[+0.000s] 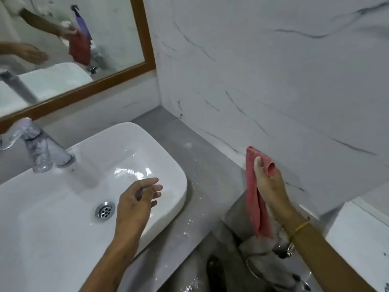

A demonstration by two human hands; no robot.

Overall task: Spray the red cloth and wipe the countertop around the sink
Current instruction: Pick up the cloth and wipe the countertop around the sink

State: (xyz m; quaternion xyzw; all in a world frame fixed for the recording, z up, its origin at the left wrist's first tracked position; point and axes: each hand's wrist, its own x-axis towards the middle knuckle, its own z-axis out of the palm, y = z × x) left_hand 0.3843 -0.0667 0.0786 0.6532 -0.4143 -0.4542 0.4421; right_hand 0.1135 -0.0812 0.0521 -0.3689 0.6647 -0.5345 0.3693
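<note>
My right hand (271,186) holds the red cloth (255,199) up in the air to the right of the sink, and the cloth hangs down from my fingers. Over the right part of the white basin (160,150) my left hand (136,203) hovers with fingers apart and nothing in it. The grey countertop (202,165) runs around the basin and carries white specks and powder near its front edge. A purple spray bottle (83,24) shows only as a reflection in the mirror, behind the reflected cloth.
A chrome tap (42,148) stands at the basin's back left, and the drain (104,210) sits in its middle. A wood-framed mirror (145,39) hangs above. A marble-patterned wall (273,81) closes the right side. Below the counter's end are metal fittings (284,249).
</note>
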